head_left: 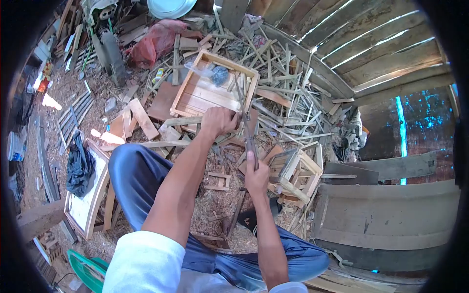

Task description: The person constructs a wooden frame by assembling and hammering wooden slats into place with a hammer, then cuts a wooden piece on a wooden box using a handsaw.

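While the person sits on the shavings with knees spread, both hands meet over one slim tool (248,139), a dark blade or rasp whose exact kind is hard to tell. Nearest the body, the right hand (256,177) is wrapped tight round the tool's lower end, thumb laid up along the shaft. Just beyond it, the left hand (220,121) is curled into a fist at the tool's upper part, though whether it grips the blade itself or a strip of wood beside it cannot be told. The tool's long axis runs almost straight away from the body, from the right hand up past the left, its far tip reaching over the rim of the wooden frame (213,88). So the right hand is the nearer one and holds the handle end, and the working end lies ahead of it and slightly leftward. To the right of the tool stands a small slatted crate (295,173), close by the right hand. Left of the tool a blue trouser knee (134,173) rises, and beyond the frame a litter of thin wooden offcuts (283,68) spreads toward the plank wall (381,53).
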